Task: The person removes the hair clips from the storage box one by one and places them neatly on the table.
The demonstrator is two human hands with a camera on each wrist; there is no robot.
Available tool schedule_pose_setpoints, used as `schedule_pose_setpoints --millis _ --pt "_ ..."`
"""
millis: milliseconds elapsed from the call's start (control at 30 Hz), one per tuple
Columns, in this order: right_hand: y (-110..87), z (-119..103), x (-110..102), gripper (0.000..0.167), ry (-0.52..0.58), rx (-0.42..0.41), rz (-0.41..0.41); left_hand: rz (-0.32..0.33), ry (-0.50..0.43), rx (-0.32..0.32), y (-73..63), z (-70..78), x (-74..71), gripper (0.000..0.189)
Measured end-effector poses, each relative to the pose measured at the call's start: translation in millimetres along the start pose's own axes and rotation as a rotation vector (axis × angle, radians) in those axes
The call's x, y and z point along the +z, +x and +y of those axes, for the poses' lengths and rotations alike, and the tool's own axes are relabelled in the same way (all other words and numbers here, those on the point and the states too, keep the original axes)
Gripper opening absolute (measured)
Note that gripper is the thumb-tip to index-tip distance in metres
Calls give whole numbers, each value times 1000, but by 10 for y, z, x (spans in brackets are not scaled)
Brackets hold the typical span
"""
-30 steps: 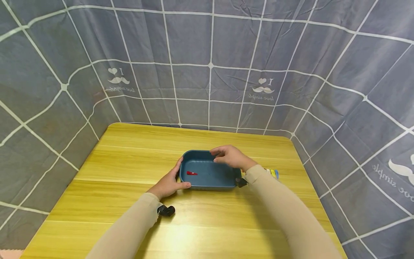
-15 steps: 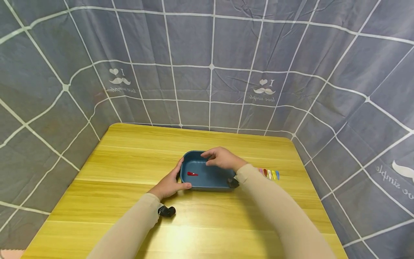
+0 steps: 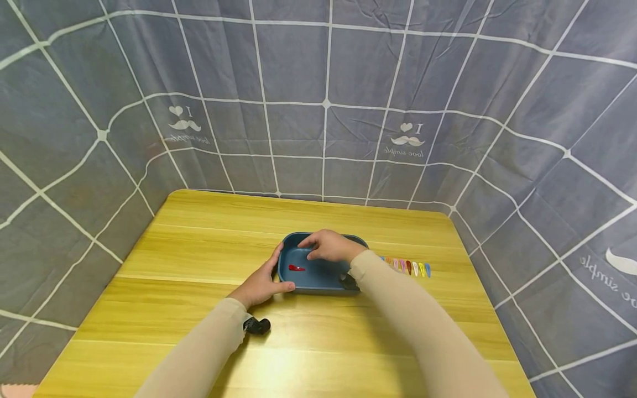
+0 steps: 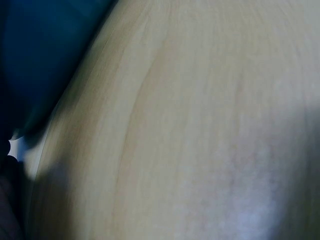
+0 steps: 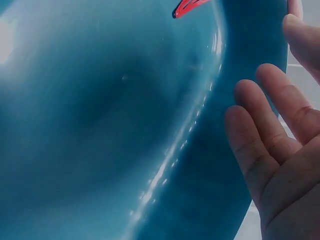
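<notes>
A dark blue rectangular basin (image 3: 318,289) stands on the table, with a red snap hair clip (image 3: 297,268) lying on its floor near the left end. My left hand (image 3: 260,283) rests against the basin's left end from outside, its straight thumb at the near side and its fingers along the left wall. Over the basin is my right hand (image 3: 329,246), fingers loosely bent and nothing seen in them. The right wrist view shows its relaxed fingers (image 5: 272,107) near the basin wall, with part of the red clip at the top. In the left wrist view the left hand is mostly hidden.
To the right of the basin, several snap hair clips (image 3: 408,267) of different colours lie in a row, partly behind my right sleeve. The wooden table (image 3: 209,232) is enclosed by a grey checked curtain (image 3: 293,127).
My right hand has moved left over the basin, uncovering more of the clip row on the right. The left hand, the basin and the red hair clip have stayed in place.
</notes>
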State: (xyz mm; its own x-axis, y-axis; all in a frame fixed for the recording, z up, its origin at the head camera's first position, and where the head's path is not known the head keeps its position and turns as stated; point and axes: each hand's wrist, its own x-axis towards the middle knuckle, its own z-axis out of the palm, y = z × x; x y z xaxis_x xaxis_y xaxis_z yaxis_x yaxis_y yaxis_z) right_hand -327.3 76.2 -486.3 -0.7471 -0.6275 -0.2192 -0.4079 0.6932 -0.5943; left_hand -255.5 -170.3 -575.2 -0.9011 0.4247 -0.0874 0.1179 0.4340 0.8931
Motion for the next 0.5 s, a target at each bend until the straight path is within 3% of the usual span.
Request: schedule_pose_setpoints --millis 500 --pt "220 -10 125 39 -92 -7 -109 8 3 -10 13 -31 9 117"
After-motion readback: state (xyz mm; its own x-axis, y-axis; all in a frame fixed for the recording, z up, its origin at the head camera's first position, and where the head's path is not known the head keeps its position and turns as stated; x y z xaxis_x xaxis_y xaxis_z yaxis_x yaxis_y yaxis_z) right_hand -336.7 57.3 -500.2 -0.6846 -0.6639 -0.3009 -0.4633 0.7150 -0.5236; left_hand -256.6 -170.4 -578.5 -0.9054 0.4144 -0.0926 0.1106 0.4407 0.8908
